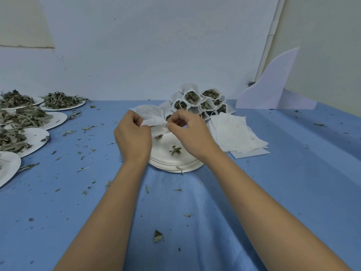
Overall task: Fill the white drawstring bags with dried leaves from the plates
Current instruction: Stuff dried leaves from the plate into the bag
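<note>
**Hands.** The left hand (132,133) has its fingers curled and pinches the left part of a limp white drawstring bag (151,116). The right hand (188,130) pinches the same bag just beside it, thumb against forefinger. Both forearms reach in from the near edge.

**Task item.** The bag is held off the table, above the far rim of a stack of round white paper plates (170,164) at the centre of the table. Whether the bag holds any leaves cannot be told.

**Centre.** The top plate of the stack carries only a few dried leaf scraps (175,150).

**Far centre.** A pile of filled white bags (201,102) lies just beyond the stack. Several mouths are open and show leaves inside.

**Right.** A loose stack of flat empty white bags (238,133) lies just beside the plate stack.

**Left.** Several white plates (58,119) sit along the left side, heaped with dried grey-green leaves (19,118).

**Surface.** A blue cloth (293,173) covers the table, and loose leaf fragments (158,236) are scattered across it.

**Far right.** A white curved panel (273,90) stands upright near the wall.
</note>
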### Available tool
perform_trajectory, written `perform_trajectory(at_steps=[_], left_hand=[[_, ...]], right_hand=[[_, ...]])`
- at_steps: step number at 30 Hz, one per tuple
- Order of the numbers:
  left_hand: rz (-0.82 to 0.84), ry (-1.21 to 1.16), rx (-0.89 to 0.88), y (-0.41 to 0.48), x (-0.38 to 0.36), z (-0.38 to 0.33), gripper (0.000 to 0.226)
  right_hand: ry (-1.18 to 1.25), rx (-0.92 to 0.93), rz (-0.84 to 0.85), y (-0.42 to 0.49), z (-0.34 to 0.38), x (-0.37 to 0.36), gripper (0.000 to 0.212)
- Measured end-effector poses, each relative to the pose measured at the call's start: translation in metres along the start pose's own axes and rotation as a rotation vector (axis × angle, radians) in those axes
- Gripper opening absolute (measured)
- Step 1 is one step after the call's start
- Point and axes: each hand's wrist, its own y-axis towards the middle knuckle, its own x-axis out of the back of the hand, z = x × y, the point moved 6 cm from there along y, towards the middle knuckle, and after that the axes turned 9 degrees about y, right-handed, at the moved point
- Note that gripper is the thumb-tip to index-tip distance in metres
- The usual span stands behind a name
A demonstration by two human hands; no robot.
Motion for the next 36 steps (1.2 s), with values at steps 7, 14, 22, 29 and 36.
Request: perform_trajectory(at_steps=[7,14,22,29,36], left_hand=[[0.039,-0.146,0.119,0.004,-0.003,0.01,0.035],[0.053,-0.328,0.256,0.007,-0.007,0.018,0.03],[0.047,-0.399,0.302,0.007,-0.009,0.019,0.029],[0.029,-0.415,0.327,0.007,-0.01,0.021,0.029],[0.027,-0.432,0.338,0.008,-0.011,0.024,0.027]], right_hand=[[-0.287,-0.051,0.203,0.002,-0.015,0.001,0.034],[-0.686,-0.07,0.445,-0.004,-0.029,-0.012,0.027],[-0.586,0.001,0.211,0.011,-0.028,-0.01,0.027],[-0.617,0.112,0.147,0.047,-0.031,-0.04,0.026],[-0.671,0.043,0.353,0.044,-0.041,-0.044,0.026]])
